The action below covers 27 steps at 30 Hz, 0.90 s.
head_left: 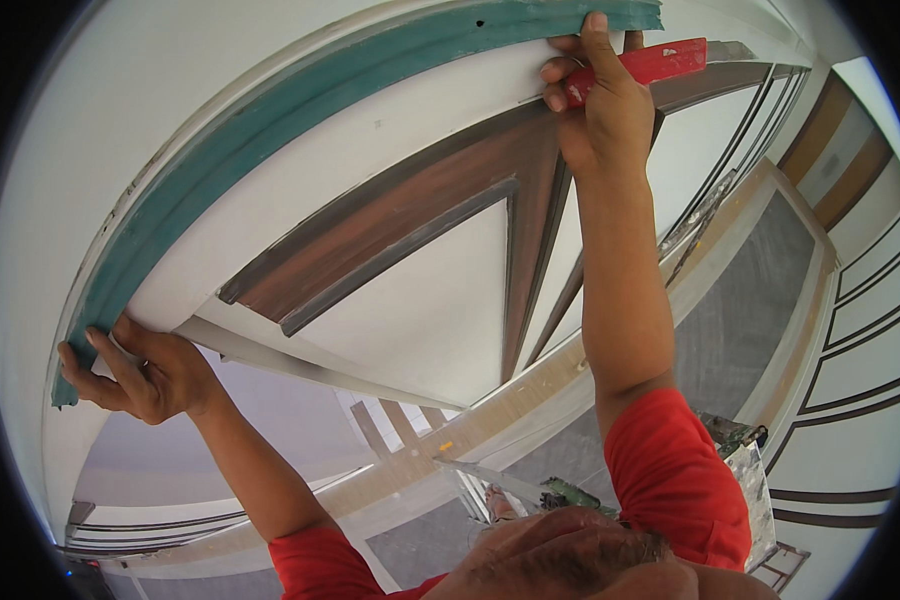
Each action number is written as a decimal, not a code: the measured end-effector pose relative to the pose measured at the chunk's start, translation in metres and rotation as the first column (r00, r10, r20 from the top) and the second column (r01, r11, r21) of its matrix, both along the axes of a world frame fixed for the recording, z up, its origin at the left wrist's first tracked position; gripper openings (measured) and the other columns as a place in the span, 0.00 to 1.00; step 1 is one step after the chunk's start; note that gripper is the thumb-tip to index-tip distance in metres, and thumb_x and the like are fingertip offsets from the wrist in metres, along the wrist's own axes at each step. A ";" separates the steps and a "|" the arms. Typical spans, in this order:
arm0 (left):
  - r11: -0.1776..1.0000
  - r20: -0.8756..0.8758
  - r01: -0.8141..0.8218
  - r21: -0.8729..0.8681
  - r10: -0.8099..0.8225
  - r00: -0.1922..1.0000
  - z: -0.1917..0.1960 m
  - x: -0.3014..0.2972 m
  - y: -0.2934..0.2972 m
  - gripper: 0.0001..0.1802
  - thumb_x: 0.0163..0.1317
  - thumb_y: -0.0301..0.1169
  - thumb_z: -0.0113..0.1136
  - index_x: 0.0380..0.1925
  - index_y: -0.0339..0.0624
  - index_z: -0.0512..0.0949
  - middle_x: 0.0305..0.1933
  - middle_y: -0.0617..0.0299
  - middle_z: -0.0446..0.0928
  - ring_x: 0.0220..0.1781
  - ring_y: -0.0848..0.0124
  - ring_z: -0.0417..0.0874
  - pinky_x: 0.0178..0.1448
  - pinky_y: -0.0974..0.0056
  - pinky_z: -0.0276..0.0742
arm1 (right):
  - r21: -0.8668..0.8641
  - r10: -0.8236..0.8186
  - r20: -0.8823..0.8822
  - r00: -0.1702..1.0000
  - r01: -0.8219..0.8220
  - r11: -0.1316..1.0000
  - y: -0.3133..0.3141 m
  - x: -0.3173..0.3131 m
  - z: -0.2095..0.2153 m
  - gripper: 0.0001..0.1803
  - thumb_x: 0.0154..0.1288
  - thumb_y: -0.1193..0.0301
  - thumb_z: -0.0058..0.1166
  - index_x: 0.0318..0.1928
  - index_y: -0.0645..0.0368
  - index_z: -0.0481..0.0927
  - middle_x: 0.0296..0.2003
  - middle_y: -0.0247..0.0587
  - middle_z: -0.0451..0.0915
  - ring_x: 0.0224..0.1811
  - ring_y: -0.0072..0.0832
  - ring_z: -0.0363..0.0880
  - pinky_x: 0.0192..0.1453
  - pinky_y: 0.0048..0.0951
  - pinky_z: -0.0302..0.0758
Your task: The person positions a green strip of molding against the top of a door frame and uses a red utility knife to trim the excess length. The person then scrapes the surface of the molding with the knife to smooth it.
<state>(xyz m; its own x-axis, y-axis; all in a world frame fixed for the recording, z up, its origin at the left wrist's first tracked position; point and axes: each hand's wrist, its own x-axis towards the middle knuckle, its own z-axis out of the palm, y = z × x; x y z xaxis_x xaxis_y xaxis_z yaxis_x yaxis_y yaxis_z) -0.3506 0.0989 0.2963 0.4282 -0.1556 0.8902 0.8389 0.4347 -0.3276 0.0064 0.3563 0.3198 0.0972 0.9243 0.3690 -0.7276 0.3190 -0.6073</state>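
A long green moulding strip [355,95] lies along the junction of the white wall and ceiling, curving across the top of the picture. At its lower left end, my left hand [155,370] grips it, with fingers over the outer edge and thumb on the inner side. Near the other end my right hand [610,115] is raised, its thumb up against the strip. A flat red-handled tool [670,65] is tucked in the closed fingers of that hand. A grey, blade-like piece shows past the red part; the tool's exact kind is unclear.
Below the strip stands a brown wood-look panel frame [410,190] with dark edges on the white wall. Far below are a grey floor [740,300], a paint-spattered stand [750,490] and light metal ladder-like parts [485,490]. Dark-trimmed wall panels [850,370] line the right side.
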 end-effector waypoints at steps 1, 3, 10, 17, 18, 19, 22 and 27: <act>1.000 0.013 0.001 0.002 -0.001 1.000 0.000 0.002 0.001 0.19 0.65 0.20 0.69 0.56 0.41 0.83 0.70 0.47 0.70 0.64 0.51 0.78 0.65 0.50 0.81 | 0.015 -0.002 -0.013 1.000 0.002 1.000 0.000 0.000 0.001 0.23 0.73 0.64 0.63 0.61 0.55 0.69 0.31 0.36 0.80 0.24 0.24 0.80 0.21 0.22 0.70; 1.000 0.002 0.006 0.009 -0.006 1.000 0.001 0.004 0.002 0.19 0.65 0.21 0.69 0.56 0.42 0.83 0.69 0.47 0.71 0.64 0.53 0.79 0.63 0.51 0.81 | 0.039 0.005 -0.031 1.000 -0.004 0.999 0.000 0.000 0.002 0.22 0.73 0.62 0.64 0.59 0.54 0.70 0.31 0.36 0.80 0.23 0.23 0.79 0.19 0.22 0.68; 0.998 -0.056 0.001 0.056 0.003 0.998 0.004 -0.001 0.005 0.19 0.64 0.21 0.70 0.56 0.43 0.84 0.66 0.49 0.75 0.62 0.57 0.81 0.60 0.55 0.82 | 0.051 0.033 -0.028 0.999 -0.031 0.998 -0.002 0.000 0.004 0.22 0.73 0.64 0.64 0.60 0.54 0.70 0.32 0.37 0.80 0.24 0.24 0.80 0.20 0.22 0.69; 0.995 -0.014 -0.094 0.041 0.095 0.995 0.002 0.005 0.000 0.19 0.63 0.22 0.72 0.54 0.41 0.84 0.67 0.47 0.73 0.65 0.56 0.79 0.65 0.55 0.79 | -0.054 -0.001 -0.114 0.993 -0.006 0.999 -0.002 0.005 0.005 0.24 0.75 0.67 0.61 0.65 0.55 0.68 0.35 0.37 0.80 0.23 0.23 0.77 0.20 0.22 0.68; 0.995 -0.029 -0.095 0.028 0.096 0.995 0.003 0.007 0.000 0.19 0.62 0.22 0.73 0.54 0.40 0.84 0.66 0.48 0.74 0.65 0.56 0.79 0.66 0.54 0.78 | -0.038 -0.008 -0.113 0.994 0.004 0.999 0.000 0.007 0.003 0.25 0.75 0.67 0.61 0.66 0.54 0.67 0.35 0.36 0.80 0.23 0.23 0.77 0.21 0.22 0.68; 0.995 -0.043 -0.095 0.021 0.096 0.994 0.005 0.008 0.000 0.18 0.62 0.23 0.73 0.53 0.40 0.84 0.65 0.48 0.74 0.65 0.56 0.79 0.66 0.52 0.77 | -0.015 -0.016 -0.112 0.994 0.014 1.000 0.002 0.008 0.001 0.26 0.75 0.68 0.61 0.67 0.54 0.66 0.35 0.35 0.79 0.23 0.23 0.76 0.21 0.22 0.68; 0.996 -0.058 -0.086 0.000 0.086 0.995 0.008 0.009 -0.004 0.18 0.61 0.24 0.75 0.51 0.39 0.85 0.63 0.49 0.76 0.65 0.56 0.78 0.67 0.48 0.74 | 0.009 -0.033 -0.141 0.989 0.034 0.999 0.006 0.014 0.004 0.28 0.75 0.69 0.60 0.70 0.54 0.65 0.35 0.33 0.78 0.24 0.22 0.75 0.22 0.22 0.68; 0.999 -0.078 -0.041 -0.014 0.039 0.996 0.016 0.032 -0.005 0.16 0.61 0.29 0.76 0.50 0.45 0.86 0.59 0.55 0.80 0.68 0.57 0.77 0.73 0.42 0.66 | 0.025 -0.059 -0.136 0.989 0.063 0.998 0.018 0.024 0.004 0.30 0.75 0.69 0.61 0.72 0.51 0.64 0.34 0.31 0.77 0.24 0.21 0.74 0.23 0.22 0.68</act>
